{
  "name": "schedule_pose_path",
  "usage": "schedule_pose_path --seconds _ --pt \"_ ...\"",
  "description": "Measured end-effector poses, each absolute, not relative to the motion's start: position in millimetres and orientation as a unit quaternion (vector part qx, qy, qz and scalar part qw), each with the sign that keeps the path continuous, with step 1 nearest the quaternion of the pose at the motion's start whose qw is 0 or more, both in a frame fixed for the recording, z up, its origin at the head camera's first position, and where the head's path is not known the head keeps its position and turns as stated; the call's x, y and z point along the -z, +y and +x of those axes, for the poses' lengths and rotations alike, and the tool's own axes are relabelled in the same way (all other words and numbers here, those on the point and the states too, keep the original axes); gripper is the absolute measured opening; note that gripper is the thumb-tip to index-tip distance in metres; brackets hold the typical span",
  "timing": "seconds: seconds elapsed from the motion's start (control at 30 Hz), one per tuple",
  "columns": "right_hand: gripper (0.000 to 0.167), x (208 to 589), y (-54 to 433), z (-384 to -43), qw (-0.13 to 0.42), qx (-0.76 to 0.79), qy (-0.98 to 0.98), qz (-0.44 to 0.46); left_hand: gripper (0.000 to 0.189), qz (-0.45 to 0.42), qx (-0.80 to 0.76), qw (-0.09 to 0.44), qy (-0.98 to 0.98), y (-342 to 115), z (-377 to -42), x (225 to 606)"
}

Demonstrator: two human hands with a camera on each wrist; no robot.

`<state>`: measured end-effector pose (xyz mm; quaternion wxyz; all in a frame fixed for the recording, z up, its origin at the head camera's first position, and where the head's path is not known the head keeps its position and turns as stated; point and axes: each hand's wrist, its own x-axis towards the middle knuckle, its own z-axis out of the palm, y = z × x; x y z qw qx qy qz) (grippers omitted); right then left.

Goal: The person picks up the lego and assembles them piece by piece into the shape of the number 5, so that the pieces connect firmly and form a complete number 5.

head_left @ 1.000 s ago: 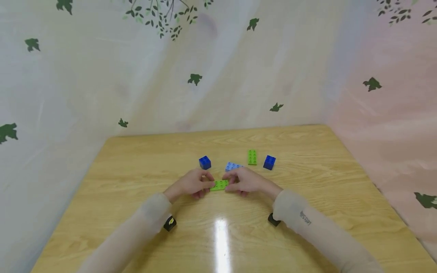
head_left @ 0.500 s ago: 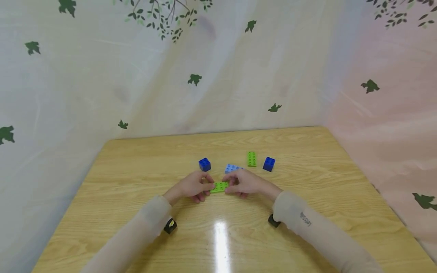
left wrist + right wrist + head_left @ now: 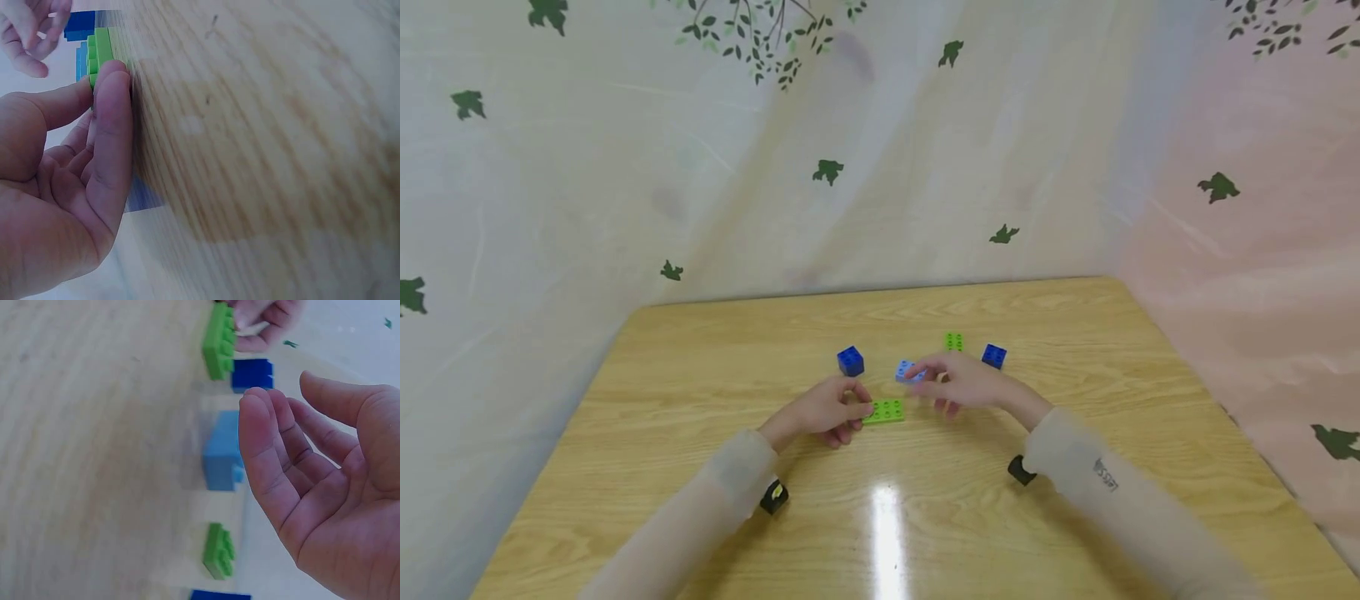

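My left hand (image 3: pixel 826 410) pinches the left end of a flat green building brick (image 3: pixel 887 411) lying on the table. In the left wrist view the thumb and fingers close on that green brick (image 3: pixel 102 53). My right hand (image 3: pixel 961 382) hovers beside a light blue brick (image 3: pixel 906 372), partly covering it in the head view. The right wrist view shows this hand (image 3: pixel 325 481) with loosely bent fingers and nothing between thumb and fingertips. There the light blue brick (image 3: pixel 220 456) stands a little apart from the fingertips.
A dark blue brick (image 3: pixel 851 362) sits behind my left hand. Another dark blue brick (image 3: pixel 994 356) lies at the right. A second green brick (image 3: pixel 953 342) is partly hidden behind my right hand. The wooden table (image 3: pixel 737 333) meets a patterned cloth backdrop (image 3: pixel 880 167).
My right hand has let go of the right end of the green brick and moved right and back to the light blue brick. The left hand keeps its grip on the green brick.
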<state>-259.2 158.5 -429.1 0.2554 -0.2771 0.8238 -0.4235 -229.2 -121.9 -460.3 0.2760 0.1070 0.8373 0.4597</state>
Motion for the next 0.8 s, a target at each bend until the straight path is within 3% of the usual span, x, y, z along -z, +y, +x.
schedule_pose_path --seconds 0.43,0.63,0.8 --pt "0.042 389 218 -275 0.163 0.456 0.847 -0.218 0.022 0.115 -0.448 0.279 0.842 -124 -235 460" --pt "0.047 394 242 -283 0.124 0.455 0.862 -0.186 0.021 0.121 -0.448 0.283 0.839 -125 -237 459" --pt "0.063 410 259 -284 0.124 0.45 0.868 -0.171 0.021 0.125 -0.452 0.286 0.836 -128 -237 457"
